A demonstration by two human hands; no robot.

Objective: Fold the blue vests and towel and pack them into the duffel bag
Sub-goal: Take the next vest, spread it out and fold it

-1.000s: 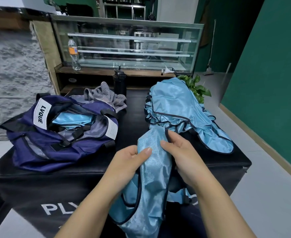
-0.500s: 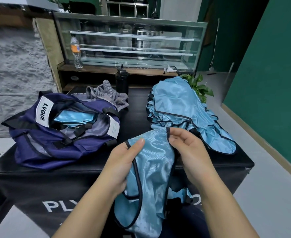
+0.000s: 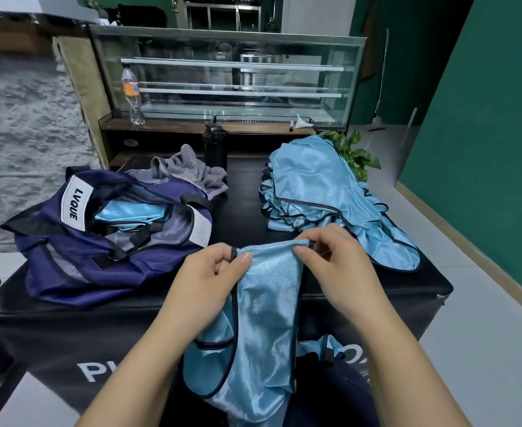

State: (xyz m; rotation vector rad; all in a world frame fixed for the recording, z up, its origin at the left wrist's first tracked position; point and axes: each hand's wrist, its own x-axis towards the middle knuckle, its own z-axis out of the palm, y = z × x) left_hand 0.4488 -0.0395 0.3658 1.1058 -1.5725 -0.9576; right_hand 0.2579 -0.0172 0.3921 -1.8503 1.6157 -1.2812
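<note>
A shiny light-blue vest [image 3: 266, 306] with dark trim hangs over the front edge of the black table. My left hand [image 3: 205, 278] pinches its upper left corner, and my right hand [image 3: 333, 266] pinches its upper right corner, so the top edge is stretched between them. A pile of several more blue vests [image 3: 321, 192] lies on the table's right side. The navy duffel bag [image 3: 78, 241] sits open at the left with folded blue fabric [image 3: 130, 212] inside. A grey striped towel [image 3: 189, 171] lies crumpled behind the bag.
A black bottle [image 3: 215, 146] stands at the table's back edge. Behind it is a glass display case [image 3: 229, 78] with a water bottle [image 3: 132, 94] on its shelf. A green plant [image 3: 356, 152] sits behind the vest pile. A green wall borders the right.
My hands have moved apart along the vest's top edge, from a bunched hold to its two corners, spreading the fabric wider. The view has shifted slightly.
</note>
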